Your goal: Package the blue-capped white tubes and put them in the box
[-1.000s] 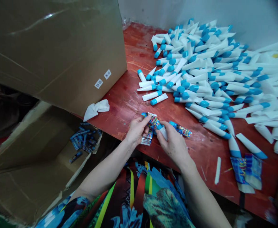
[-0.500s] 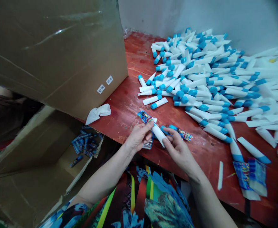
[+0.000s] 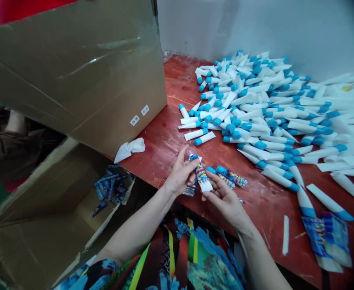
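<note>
Now left hand [image 3: 181, 174] pinches printed white tube [image 3: 202, 178] near blue cap [image 3: 193, 157]; right hand [image 3: 227, 201] curls narrowly at lower end, grip unclear.

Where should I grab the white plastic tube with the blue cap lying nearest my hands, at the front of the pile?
Pinch the blue-capped white plastic tube across its smooth body, coming from the side nearest you. It lies flat with that side free, while a second white tube sits close behind it, leaving little room on the far side.
</note>
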The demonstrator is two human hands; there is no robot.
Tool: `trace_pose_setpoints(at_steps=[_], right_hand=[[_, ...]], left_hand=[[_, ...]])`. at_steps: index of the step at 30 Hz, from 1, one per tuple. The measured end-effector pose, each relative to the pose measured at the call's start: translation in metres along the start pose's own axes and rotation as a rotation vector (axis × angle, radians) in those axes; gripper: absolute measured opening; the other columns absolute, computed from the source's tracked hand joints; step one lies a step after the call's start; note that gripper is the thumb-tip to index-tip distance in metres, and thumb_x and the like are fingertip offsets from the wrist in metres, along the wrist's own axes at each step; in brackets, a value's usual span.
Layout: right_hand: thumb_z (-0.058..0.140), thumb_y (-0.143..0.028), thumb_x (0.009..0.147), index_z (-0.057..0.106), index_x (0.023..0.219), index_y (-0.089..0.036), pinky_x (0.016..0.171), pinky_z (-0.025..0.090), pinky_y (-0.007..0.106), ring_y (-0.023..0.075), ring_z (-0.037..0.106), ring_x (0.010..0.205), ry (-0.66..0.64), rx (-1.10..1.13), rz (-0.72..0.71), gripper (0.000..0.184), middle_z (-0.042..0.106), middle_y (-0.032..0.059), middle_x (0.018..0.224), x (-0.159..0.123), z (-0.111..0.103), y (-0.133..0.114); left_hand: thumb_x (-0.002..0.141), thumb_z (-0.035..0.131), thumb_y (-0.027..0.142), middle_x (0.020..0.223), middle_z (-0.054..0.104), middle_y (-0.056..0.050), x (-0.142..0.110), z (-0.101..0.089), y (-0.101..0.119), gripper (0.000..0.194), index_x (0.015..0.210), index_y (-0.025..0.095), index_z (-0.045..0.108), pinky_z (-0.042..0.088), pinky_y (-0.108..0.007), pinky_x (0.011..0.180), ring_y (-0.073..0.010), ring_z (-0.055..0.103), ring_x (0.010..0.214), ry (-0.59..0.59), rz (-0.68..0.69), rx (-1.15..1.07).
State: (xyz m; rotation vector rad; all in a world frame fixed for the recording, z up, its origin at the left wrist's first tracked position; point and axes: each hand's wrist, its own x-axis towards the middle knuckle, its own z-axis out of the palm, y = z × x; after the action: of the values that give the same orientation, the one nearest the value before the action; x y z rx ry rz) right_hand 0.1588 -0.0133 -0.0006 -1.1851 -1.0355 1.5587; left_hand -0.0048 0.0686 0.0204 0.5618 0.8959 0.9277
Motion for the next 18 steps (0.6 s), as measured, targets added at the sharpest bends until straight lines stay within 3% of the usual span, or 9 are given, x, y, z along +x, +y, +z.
trace_pose_setpoints(at_steps=[5,11,15,18], right_hand=[[0.083,-0.048,0.081,0.066,0.121,-0.027,0.075,0.064,0.042,0.0205,0.072,0.071,0.060,-0.030,0.025,0.048,0.075,0.0015,0.089,0.011,0.000,0.000],[0.083,-0.051,0.080,0.062,0.113,-0.025,0.068,0.060,0.037,0.0181,0.069,0.066,0.139,0.013,0.050,0.047,0.071,-0.0004,0.085,0.010,0.003,-0.005],[0.073,-0.053,0.088,0.064,0.114,-0.022,0.059,0.051,0.030,0.0147,0.061,0.060,0.238,-0.160,-0.015,0.042,0.066,-0.0018,0.076,0.009,-0.032,-0.017],[0.069,-0.048,0.090,0.063,0.126,-0.022,0.064,0.051,0.031,0.0171,0.062,0.067,0.394,-0.463,-0.142,0.045,0.067,-0.0012,0.079,0.015,-0.077,-0.023]], left_hand=[[0.079,0.084,0.045,0.080,0.067,0.006,-0.004,0.000,-0.011,0.091,0.154,0.028,0.036,0.026,-0.019,0.035,-0.0023,0.042,0.034,0.030,0.003,0.022],[0.077,0.083,0.051,0.073,0.061,0.010,-0.004,0.013,-0.019,0.079,0.139,0.024,0.042,0.024,-0.019,0.034,-0.0042,0.043,0.035,0.073,0.007,0.133],[0.086,0.072,0.057,0.064,0.056,0.010,-0.003,0.021,-0.023,0.073,0.144,0.025,0.041,0.029,-0.021,0.041,-0.0069,0.042,0.037,-0.006,0.006,0.323],[0.090,0.070,0.044,0.075,0.064,0.003,0.001,0.009,-0.020,0.046,0.128,0.022,0.058,0.042,-0.024,0.059,-0.0110,0.055,0.057,0.113,0.200,0.647]])
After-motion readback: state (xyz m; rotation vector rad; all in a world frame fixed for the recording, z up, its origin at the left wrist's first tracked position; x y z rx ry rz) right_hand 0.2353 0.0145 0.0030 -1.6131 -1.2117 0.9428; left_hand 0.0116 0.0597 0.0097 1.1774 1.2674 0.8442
